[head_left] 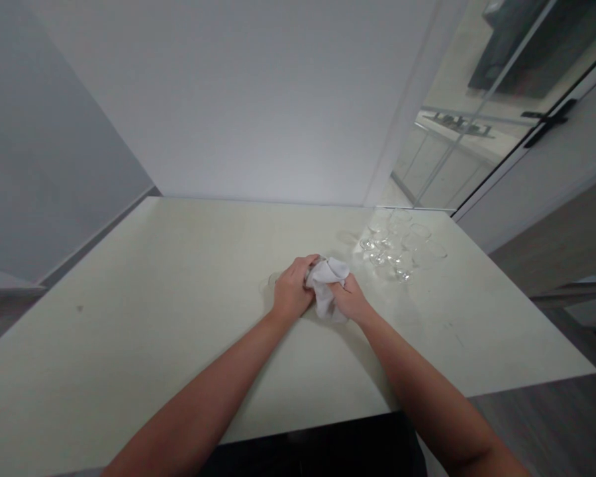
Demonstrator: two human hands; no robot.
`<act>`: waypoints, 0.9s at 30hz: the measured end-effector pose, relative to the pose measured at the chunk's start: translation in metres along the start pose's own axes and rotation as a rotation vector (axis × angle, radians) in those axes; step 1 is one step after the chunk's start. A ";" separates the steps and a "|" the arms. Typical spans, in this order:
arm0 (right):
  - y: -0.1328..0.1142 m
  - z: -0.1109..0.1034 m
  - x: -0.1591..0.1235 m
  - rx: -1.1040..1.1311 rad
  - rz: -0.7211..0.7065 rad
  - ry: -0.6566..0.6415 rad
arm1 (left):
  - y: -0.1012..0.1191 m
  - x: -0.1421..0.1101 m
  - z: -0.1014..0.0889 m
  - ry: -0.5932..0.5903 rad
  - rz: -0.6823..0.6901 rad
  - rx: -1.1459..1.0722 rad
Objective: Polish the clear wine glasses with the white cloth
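Near the middle of the table, my left hand (293,289) is wrapped around a clear drinking glass (272,280). Only a faint rounded end of the glass shows to the left of the fingers; the rest is hidden by the hand and cloth. My right hand (350,298) grips a crumpled white cloth (328,281) and presses it against the right end of the glass. Part of the cloth hangs down between both hands. Whether any cloth is inside the glass cannot be made out.
Several clear stemmed glasses (397,245) stand close together at the table's back right. The pale table (129,331) meets a white wall (258,99) behind. To the right are a glass panel (442,159) and a door with a black handle (551,122).
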State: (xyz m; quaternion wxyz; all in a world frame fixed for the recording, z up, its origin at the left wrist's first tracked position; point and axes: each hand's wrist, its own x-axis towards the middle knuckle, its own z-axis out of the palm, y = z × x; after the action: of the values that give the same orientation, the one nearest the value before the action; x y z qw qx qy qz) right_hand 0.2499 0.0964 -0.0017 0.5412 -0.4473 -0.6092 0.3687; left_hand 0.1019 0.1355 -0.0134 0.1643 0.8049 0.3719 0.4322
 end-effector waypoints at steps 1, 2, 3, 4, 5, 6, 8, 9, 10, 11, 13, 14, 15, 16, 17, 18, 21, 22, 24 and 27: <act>-0.001 -0.003 0.001 -0.014 -0.006 -0.039 | -0.001 0.000 -0.001 0.009 -0.001 0.000; -0.002 -0.006 0.002 -0.035 -0.014 -0.078 | -0.001 0.000 -0.001 0.012 0.005 0.002; -0.003 -0.010 0.002 -0.061 -0.025 -0.117 | -0.002 0.001 -0.001 0.012 0.019 0.009; -0.003 -0.014 0.003 -0.094 -0.040 -0.155 | -0.003 0.001 -0.002 0.009 0.038 0.019; -0.004 -0.019 0.004 -0.132 -0.058 -0.191 | -0.003 0.001 -0.002 0.005 0.063 0.031; -0.005 -0.023 0.004 -0.173 -0.077 -0.219 | -0.004 0.002 -0.002 0.000 0.090 0.045; -0.008 -0.029 0.004 -0.248 -0.114 -0.247 | -0.004 0.002 -0.002 -0.007 0.129 0.077; -0.010 -0.031 0.005 -0.279 -0.128 -0.249 | -0.004 0.002 -0.002 -0.008 0.134 0.088; -0.011 -0.032 0.005 -0.303 -0.138 -0.243 | -0.003 0.002 -0.002 -0.007 0.131 0.093; -0.013 -0.032 0.005 -0.319 -0.147 -0.232 | -0.003 0.002 -0.002 -0.005 0.122 0.093; -0.015 -0.031 0.005 -0.339 -0.168 -0.217 | -0.002 0.002 -0.003 -0.005 0.112 0.088; -0.016 -0.030 0.005 -0.348 -0.179 -0.211 | -0.001 0.002 -0.003 -0.007 0.113 0.088; -0.015 -0.028 0.005 -0.355 -0.188 -0.202 | 0.000 0.002 -0.004 -0.011 0.118 0.088; -0.015 -0.027 0.005 -0.357 -0.191 -0.192 | 0.000 0.002 -0.004 -0.015 0.124 0.087; -0.014 -0.026 0.005 -0.349 -0.185 -0.180 | 0.000 0.002 -0.004 -0.019 0.129 0.083; -0.012 -0.025 0.004 -0.330 -0.170 -0.168 | 0.000 0.002 -0.004 -0.023 0.132 0.077; -0.008 -0.024 0.003 -0.205 -0.130 -0.082 | -0.001 0.002 -0.002 -0.016 0.101 0.075; -0.008 -0.024 0.003 -0.161 -0.135 -0.016 | -0.002 0.002 -0.001 -0.004 0.075 0.084; -0.009 -0.025 0.003 -0.109 -0.167 0.151 | -0.003 0.002 0.001 0.026 0.016 0.107; -0.010 -0.024 0.005 -0.160 -0.205 0.269 | -0.002 0.002 0.004 0.039 -0.012 0.124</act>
State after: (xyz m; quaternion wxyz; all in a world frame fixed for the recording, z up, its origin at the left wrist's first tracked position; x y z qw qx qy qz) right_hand 0.2724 0.0970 0.0133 0.6151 -0.4701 -0.6009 0.1988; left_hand 0.1045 0.1389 -0.0158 0.1094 0.8027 0.4059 0.4231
